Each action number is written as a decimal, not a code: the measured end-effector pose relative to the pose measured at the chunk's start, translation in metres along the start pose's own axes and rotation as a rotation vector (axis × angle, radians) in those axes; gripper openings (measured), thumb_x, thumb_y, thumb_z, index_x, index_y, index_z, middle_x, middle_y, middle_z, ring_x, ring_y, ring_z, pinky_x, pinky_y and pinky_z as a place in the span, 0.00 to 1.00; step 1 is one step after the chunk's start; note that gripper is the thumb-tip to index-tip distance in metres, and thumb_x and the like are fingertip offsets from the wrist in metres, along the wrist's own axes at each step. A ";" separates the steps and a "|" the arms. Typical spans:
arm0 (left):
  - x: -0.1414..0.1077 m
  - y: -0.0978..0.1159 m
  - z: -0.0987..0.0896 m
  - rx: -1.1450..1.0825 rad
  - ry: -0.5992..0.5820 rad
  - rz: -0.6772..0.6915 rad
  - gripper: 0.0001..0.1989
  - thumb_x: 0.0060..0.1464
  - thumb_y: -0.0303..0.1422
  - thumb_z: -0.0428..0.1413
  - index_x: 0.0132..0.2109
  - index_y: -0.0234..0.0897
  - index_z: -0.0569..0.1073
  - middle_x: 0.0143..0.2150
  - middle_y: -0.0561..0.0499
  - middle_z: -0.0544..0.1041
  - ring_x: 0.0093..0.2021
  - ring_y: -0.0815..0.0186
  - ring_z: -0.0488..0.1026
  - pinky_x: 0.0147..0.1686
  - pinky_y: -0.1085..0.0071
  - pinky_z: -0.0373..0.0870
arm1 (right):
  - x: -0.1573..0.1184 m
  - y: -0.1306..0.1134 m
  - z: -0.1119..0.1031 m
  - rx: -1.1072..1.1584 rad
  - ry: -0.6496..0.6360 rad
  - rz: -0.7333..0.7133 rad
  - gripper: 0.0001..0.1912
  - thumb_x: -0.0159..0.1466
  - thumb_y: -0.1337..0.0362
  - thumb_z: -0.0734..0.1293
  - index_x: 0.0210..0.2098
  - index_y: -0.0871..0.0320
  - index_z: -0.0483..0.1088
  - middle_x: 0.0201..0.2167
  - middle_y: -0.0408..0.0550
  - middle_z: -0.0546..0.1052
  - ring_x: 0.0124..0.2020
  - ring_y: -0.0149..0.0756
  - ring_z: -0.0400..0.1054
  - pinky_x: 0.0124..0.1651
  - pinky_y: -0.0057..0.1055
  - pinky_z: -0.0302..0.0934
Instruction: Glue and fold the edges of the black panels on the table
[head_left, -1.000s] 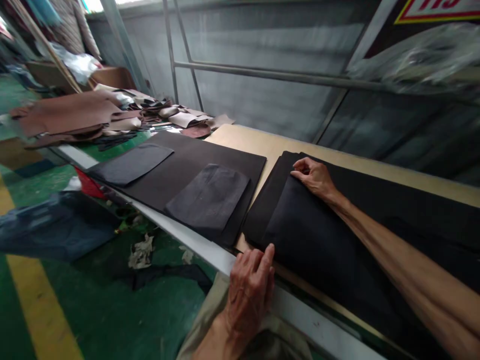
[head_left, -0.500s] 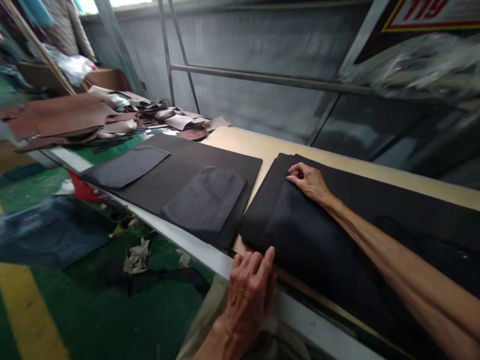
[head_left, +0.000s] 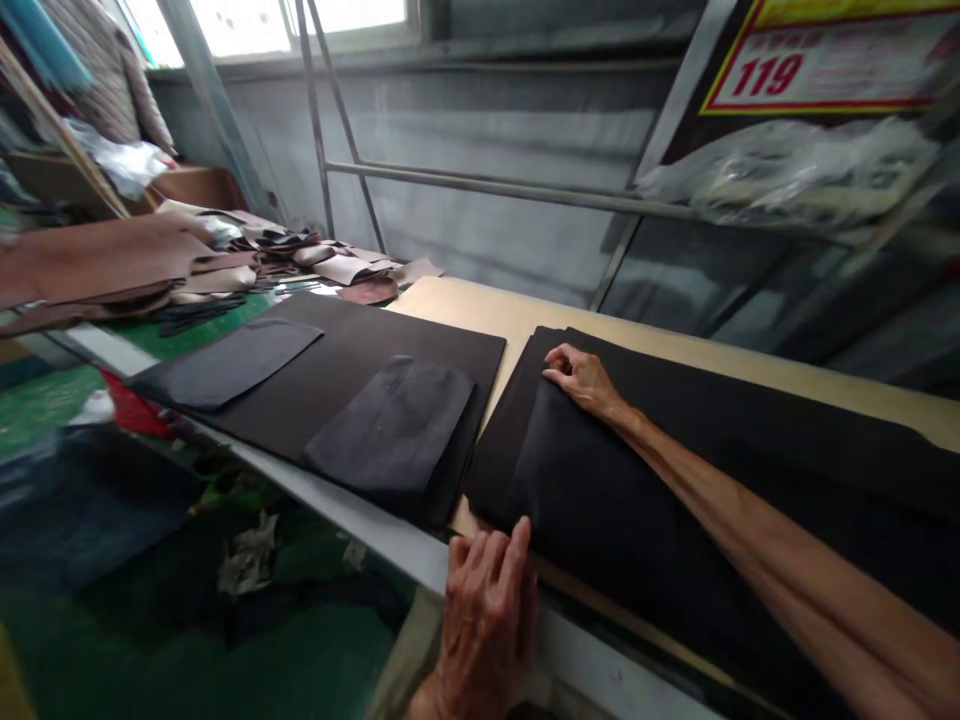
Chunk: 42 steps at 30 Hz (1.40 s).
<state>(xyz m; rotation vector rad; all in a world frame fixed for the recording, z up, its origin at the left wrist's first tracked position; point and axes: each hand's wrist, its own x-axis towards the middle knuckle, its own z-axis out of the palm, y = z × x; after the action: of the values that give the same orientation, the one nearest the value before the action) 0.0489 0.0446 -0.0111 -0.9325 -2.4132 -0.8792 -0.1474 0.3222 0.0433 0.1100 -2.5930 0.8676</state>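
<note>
A dark navy fabric panel (head_left: 600, 480) lies over a black sheet stack (head_left: 501, 440) on the right part of the table. My right hand (head_left: 589, 383) pinches the panel's far left corner between thumb and fingers, its forearm stretched across the cloth. At the near left corner is my left hand (head_left: 491, 605), fingers curled over the table's front edge with the index fingertip on the fabric; its thumb is hidden. Left of the stack, a cut dark fabric piece (head_left: 397, 425) and another dark piece (head_left: 240, 362) lie flat on a black sheet (head_left: 360, 325).
Pale board (head_left: 465, 305) shows beneath the black sheets. Brown and beige scraps (head_left: 112, 260) are heaped at the table's far left end. A metal frame (head_left: 480, 185) stands behind the table, with plastic wrap (head_left: 795, 170) at right. Cloth (head_left: 82, 500) lies on the green floor.
My view has tilted up, showing more of the window and the sign. Both hands keep nearly the same places on the fabric panel.
</note>
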 end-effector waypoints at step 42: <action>0.024 -0.016 -0.016 0.098 -0.078 0.125 0.10 0.63 0.28 0.47 0.42 0.39 0.73 0.33 0.50 0.75 0.33 0.61 0.72 0.36 0.62 0.59 | -0.079 -0.054 0.022 -0.568 -0.049 0.133 0.20 0.70 0.57 0.60 0.57 0.58 0.69 0.63 0.54 0.66 0.63 0.47 0.57 0.63 0.43 0.52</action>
<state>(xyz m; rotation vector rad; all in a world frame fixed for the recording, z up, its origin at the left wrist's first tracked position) 0.0229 0.0354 0.0074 -1.0855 -2.4087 -0.6847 -0.0722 0.2616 0.0266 -0.2053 -2.8072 0.1425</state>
